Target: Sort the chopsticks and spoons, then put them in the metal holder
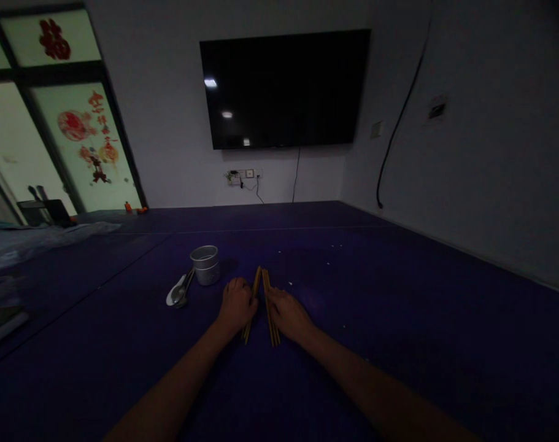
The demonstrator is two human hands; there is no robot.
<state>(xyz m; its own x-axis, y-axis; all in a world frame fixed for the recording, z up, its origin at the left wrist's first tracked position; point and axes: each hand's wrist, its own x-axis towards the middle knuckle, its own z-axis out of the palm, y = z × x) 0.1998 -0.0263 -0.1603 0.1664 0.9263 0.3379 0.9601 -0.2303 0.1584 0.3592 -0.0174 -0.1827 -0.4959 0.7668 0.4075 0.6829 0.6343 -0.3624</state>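
Two small bundles of yellow-brown chopsticks lie on the dark blue surface in front of me, their far ends close together and their near ends spread apart. My left hand [238, 305] curls over the left chopsticks [257, 281], thumb along their inner side. Around the right chopsticks [267, 302] my right hand [286, 312] is closed from the outer side. Parts of both bundles are hidden under my fingers. Left of my left hand stands a silver metal cup [206, 274], upright. Beside the cup rest some spoons [180, 291], one white and at least one metal.
Small white scraps [291, 283] dot the blue surface [399, 344] to the right. Crumpled clear plastic [53, 236] lies at the far left, near a dark box [46, 212]. A wall with a television [286, 92] rises behind, and a black cable [394, 132] hangs at right.
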